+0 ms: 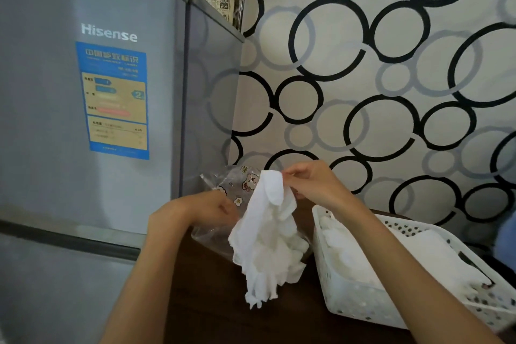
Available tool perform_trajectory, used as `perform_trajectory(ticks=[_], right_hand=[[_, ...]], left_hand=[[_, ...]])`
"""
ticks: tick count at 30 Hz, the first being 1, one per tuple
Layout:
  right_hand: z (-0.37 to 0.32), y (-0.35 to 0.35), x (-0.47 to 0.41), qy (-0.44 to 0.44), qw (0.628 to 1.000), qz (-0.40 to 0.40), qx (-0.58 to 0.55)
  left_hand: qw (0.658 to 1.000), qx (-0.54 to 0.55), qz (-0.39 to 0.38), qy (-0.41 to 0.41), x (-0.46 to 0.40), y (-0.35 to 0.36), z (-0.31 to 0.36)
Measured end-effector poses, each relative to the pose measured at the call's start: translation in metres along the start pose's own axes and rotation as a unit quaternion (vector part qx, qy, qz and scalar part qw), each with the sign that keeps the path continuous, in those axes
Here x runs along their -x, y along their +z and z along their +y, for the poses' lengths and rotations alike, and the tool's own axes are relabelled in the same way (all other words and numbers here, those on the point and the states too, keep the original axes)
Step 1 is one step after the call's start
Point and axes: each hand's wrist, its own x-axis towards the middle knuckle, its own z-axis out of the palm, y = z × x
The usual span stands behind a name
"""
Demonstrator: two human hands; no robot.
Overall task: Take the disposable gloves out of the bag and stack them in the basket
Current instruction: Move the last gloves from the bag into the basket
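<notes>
Ring-patterned wallpaper [391,64] and a grey fridge [97,92] back a dark tabletop [223,315]. Above it the right hand [310,181] pinches the top edge of a white glove [268,232], which hangs limp in front of the clear printed bag [231,190]; the left hand [206,207] grips that bag. Thin, light and floppy, the glove will likely cling and crumple, so holding it by its edge seems wise. More gloves already lie in the white basket [351,299] beside it.

"Hisense" on fridge [83,120], label [117,100] perhaps "2"
</notes>
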Motion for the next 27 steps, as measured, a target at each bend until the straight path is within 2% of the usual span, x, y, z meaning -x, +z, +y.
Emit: perform_trajectory(ticks=[7, 12, 15, 18, 21, 25, 27], right_hand=[[-0.02, -0.008, -0.009, 0.005, 0.995, 0.023, -0.101], [-0.025, -0.011, -0.007, 0.014, 0.978, -0.01, -0.206], [-0.021, -0.016, -0.003, 0.015, 0.952, -0.058, -0.3], [-0.012, -0.022, 0.004, 0.023, 0.935, -0.094, -0.341], [0.007, -0.034, 0.013, 0.041, 0.947, -0.073, -0.31], [0.034, -0.054, 0.026, 0.093, 0.975, 0.007, -0.202], [0.043, -0.061, 0.032, 0.112, 0.981, 0.05, -0.151]], left_hand=[[1.0, 0.016, 0.005, 0.017, 0.008, -0.007, 0.001], [0.997, 0.034, -0.009, 0.068, 0.014, -0.009, 0.006], [0.984, 0.109, 0.023, 0.139, 0.019, -0.011, 0.01], [0.954, 0.223, 0.116, 0.163, 0.013, -0.006, 0.014], [0.937, 0.238, 0.201, 0.157, 0.01, -0.005, 0.02], [0.894, 0.33, 0.256, 0.163, 0.012, -0.007, 0.035], [0.88, 0.342, 0.285, 0.165, 0.015, -0.007, 0.047]])
